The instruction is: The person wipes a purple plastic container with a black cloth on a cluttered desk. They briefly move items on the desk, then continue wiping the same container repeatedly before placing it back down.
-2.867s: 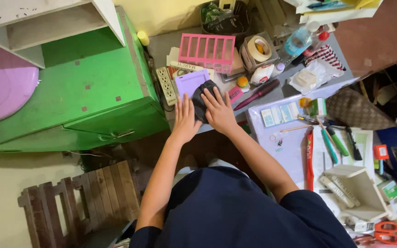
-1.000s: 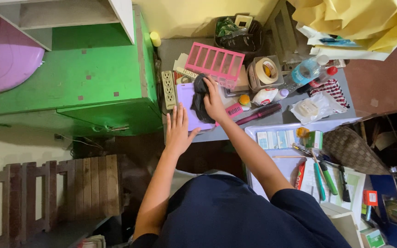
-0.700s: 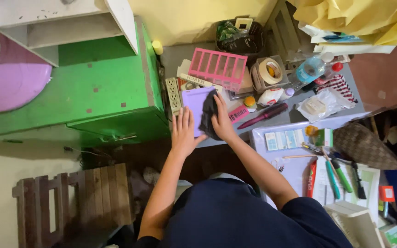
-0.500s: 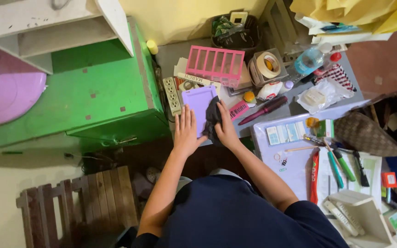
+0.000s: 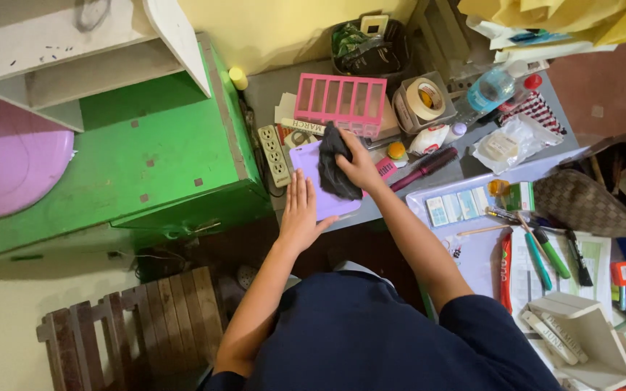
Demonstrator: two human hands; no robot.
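Left hand (image 5: pixel 301 214) lies spread flat on the purple tray (image 5: pixel 322 205); right hand (image 5: pixel 361 166) grips a dark cloth (image 5: pixel 335 165) hiding the tray's middle.

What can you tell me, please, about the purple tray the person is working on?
The purple tray is a flat, rectangular, plastic-looking piece with a raised rim and rounded corners. It lies at the grey table's near edge, beside a white power strip. The left hand presses flat on its near part; the right hand holds a dark cloth on its surface.
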